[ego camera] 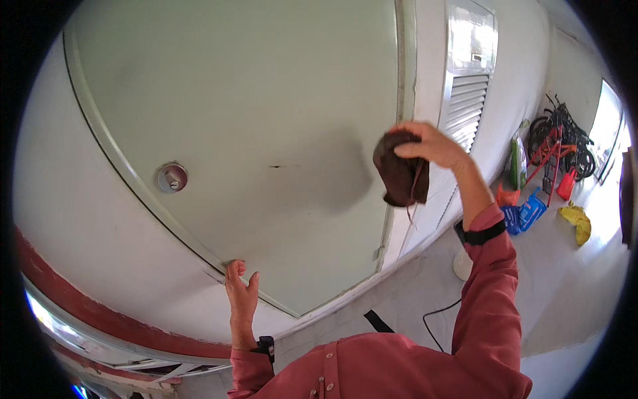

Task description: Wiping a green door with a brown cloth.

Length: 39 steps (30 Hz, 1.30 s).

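My right hand [426, 144] grips a dark brown cloth [401, 172], which hangs in folds with a loose thread at its lower end. The cloth is before the right edge of a pale green door [239, 99]; I cannot tell whether it touches the surface. Beside the door's lower left edge, my left hand [242, 287] is empty, its fingers slightly curled and the thumb apart. Contact between that hand and the door frame cannot be made out. A round metal lock [172, 177] sits on the door's left side, and a small dark mark [275, 166] shows near its middle.
Right of the door is a louvred metal panel [467, 104]. Bicycles [560, 134], a blue bag [532, 210], a red bag [566, 184] and a yellow bag [576, 222] occupy the floor farther right. A dark cable [431, 314] lies near my body.
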Each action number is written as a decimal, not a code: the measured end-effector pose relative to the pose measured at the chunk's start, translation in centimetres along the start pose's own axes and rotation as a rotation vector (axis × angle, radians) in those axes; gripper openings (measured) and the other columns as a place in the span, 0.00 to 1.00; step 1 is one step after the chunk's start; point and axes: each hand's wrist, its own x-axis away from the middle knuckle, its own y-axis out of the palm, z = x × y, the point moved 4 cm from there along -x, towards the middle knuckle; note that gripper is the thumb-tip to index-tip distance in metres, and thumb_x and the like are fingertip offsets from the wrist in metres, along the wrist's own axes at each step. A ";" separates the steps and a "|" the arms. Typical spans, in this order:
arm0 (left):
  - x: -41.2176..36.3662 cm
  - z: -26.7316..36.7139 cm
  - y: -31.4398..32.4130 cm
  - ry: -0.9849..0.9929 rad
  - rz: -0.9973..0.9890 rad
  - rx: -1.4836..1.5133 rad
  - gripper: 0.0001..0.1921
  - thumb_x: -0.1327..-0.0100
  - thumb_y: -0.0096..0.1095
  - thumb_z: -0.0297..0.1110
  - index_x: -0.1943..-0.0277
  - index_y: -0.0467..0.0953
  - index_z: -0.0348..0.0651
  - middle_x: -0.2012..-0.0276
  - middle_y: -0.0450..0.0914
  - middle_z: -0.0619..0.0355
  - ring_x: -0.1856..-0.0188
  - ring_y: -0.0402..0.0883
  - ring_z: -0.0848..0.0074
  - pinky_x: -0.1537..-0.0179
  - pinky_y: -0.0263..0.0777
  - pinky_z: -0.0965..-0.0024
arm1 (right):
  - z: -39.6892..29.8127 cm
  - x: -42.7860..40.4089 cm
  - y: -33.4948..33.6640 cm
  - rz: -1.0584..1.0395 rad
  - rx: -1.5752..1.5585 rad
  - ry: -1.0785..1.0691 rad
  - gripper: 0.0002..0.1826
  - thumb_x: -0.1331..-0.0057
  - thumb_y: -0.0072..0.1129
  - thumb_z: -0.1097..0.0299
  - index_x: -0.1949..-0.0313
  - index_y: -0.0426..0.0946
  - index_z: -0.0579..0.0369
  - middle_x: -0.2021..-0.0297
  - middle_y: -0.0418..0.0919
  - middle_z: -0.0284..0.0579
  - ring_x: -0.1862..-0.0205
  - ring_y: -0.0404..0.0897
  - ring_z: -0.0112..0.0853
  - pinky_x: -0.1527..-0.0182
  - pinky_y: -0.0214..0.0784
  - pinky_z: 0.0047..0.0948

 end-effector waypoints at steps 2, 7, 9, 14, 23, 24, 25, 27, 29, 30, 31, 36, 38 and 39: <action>0.1 0.6 0.3 0.001 -0.007 0.004 0.21 0.51 0.68 0.22 0.54 0.68 0.37 0.62 0.72 0.51 0.59 0.71 0.63 0.55 0.66 0.61 | -4.4 -1.8 -2.3 0.011 0.199 -0.140 0.22 0.44 0.61 0.75 0.47 0.75 0.56 0.56 0.79 0.35 0.54 0.75 0.23 0.47 0.67 0.25; 0.3 0.4 0.3 0.032 0.022 -0.013 0.20 0.51 0.66 0.22 0.55 0.67 0.37 0.64 0.71 0.54 0.61 0.70 0.66 0.55 0.66 0.63 | -17.4 -8.3 -5.5 0.566 0.688 -0.690 0.21 0.43 0.60 0.73 0.48 0.75 0.56 0.61 0.81 0.43 0.59 0.81 0.32 0.52 0.73 0.28; 0.4 0.2 -0.1 -0.002 0.003 0.000 0.23 0.51 0.68 0.22 0.53 0.66 0.38 0.61 0.71 0.51 0.58 0.71 0.62 0.53 0.65 0.60 | -20.0 -10.8 -5.3 0.619 0.818 -0.446 0.26 0.40 0.58 0.63 0.41 0.69 0.52 0.49 0.75 0.52 0.49 0.77 0.42 0.46 0.68 0.43; 0.4 0.9 0.0 -0.032 0.016 -0.024 0.24 0.51 0.68 0.22 0.51 0.65 0.37 0.59 0.71 0.50 0.56 0.70 0.60 0.51 0.64 0.59 | -19.1 -12.1 1.2 1.029 0.948 -0.922 0.34 0.38 0.56 0.60 0.35 0.56 0.55 0.35 0.53 0.62 0.36 0.57 0.56 0.37 0.50 0.53; 0.3 0.6 0.6 -0.019 0.027 -0.097 0.25 0.54 0.70 0.23 0.53 0.65 0.36 0.60 0.70 0.49 0.56 0.69 0.58 0.51 0.63 0.58 | -5.4 -8.9 3.6 1.193 0.738 -0.571 0.36 0.35 0.48 0.53 0.31 0.50 0.51 0.32 0.46 0.62 0.31 0.48 0.56 0.35 0.37 0.64; 0.2 0.6 0.7 0.006 0.042 -0.098 0.26 0.55 0.70 0.23 0.53 0.65 0.36 0.61 0.69 0.50 0.56 0.69 0.58 0.52 0.63 0.58 | -3.1 -7.9 4.4 1.194 0.694 -0.494 0.36 0.35 0.47 0.54 0.32 0.50 0.56 0.33 0.46 0.65 0.31 0.47 0.57 0.34 0.37 0.61; 0.1 0.7 0.6 0.013 0.051 -0.094 0.26 0.55 0.70 0.23 0.53 0.65 0.36 0.61 0.69 0.50 0.56 0.69 0.58 0.52 0.63 0.58 | -0.5 -6.9 5.4 1.189 0.674 -0.454 0.37 0.34 0.46 0.54 0.32 0.49 0.61 0.33 0.45 0.67 0.32 0.47 0.58 0.33 0.36 0.59; 0.0 0.6 0.6 0.011 0.029 -0.102 0.26 0.56 0.71 0.24 0.54 0.64 0.36 0.62 0.69 0.49 0.57 0.69 0.58 0.53 0.63 0.57 | 4.9 -5.2 8.1 1.173 0.673 -0.379 0.37 0.34 0.45 0.55 0.33 0.48 0.65 0.34 0.44 0.71 0.33 0.47 0.61 0.34 0.37 0.59; 0.0 0.4 0.6 0.018 0.023 -0.112 0.26 0.55 0.71 0.24 0.54 0.64 0.36 0.62 0.69 0.49 0.58 0.69 0.57 0.53 0.63 0.57 | 8.3 -3.4 11.1 1.117 0.681 -0.347 0.37 0.34 0.44 0.64 0.31 0.42 0.66 0.32 0.39 0.70 0.31 0.43 0.62 0.32 0.37 0.54; -0.1 0.2 0.6 0.019 0.009 -0.129 0.26 0.55 0.71 0.25 0.54 0.64 0.37 0.62 0.68 0.49 0.58 0.69 0.57 0.53 0.62 0.57 | 9.5 -3.0 12.4 1.126 0.684 -0.393 0.36 0.33 0.44 0.65 0.31 0.42 0.65 0.32 0.39 0.71 0.31 0.43 0.63 0.32 0.38 0.55; 0.0 0.1 0.6 0.027 0.026 -0.119 0.26 0.55 0.71 0.25 0.54 0.64 0.37 0.62 0.68 0.49 0.58 0.69 0.57 0.53 0.62 0.57 | 9.8 -2.6 12.9 1.133 0.689 -0.414 0.36 0.33 0.44 0.65 0.31 0.42 0.65 0.32 0.39 0.71 0.31 0.43 0.63 0.32 0.38 0.55; 0.2 -0.7 0.3 0.047 -0.031 -0.084 0.26 0.54 0.72 0.27 0.53 0.64 0.37 0.61 0.70 0.49 0.57 0.70 0.57 0.54 0.64 0.56 | 5.8 -4.3 11.7 1.262 0.617 -0.420 0.34 0.31 0.43 0.59 0.33 0.48 0.67 0.34 0.45 0.72 0.33 0.48 0.62 0.34 0.42 0.57; 0.1 -1.2 0.4 0.069 -0.014 -0.051 0.27 0.54 0.72 0.27 0.53 0.64 0.38 0.61 0.71 0.50 0.57 0.71 0.57 0.54 0.64 0.56 | 1.0 -5.8 8.9 1.259 0.681 -0.538 0.33 0.32 0.45 0.62 0.33 0.49 0.67 0.33 0.45 0.71 0.33 0.48 0.61 0.33 0.42 0.55; 0.2 -1.2 0.3 0.099 -0.014 -0.019 0.27 0.55 0.72 0.28 0.53 0.64 0.38 0.61 0.71 0.50 0.57 0.71 0.57 0.54 0.64 0.56 | -1.8 -6.7 7.2 1.265 0.696 -0.532 0.33 0.32 0.46 0.63 0.33 0.49 0.67 0.33 0.45 0.70 0.32 0.48 0.60 0.33 0.41 0.54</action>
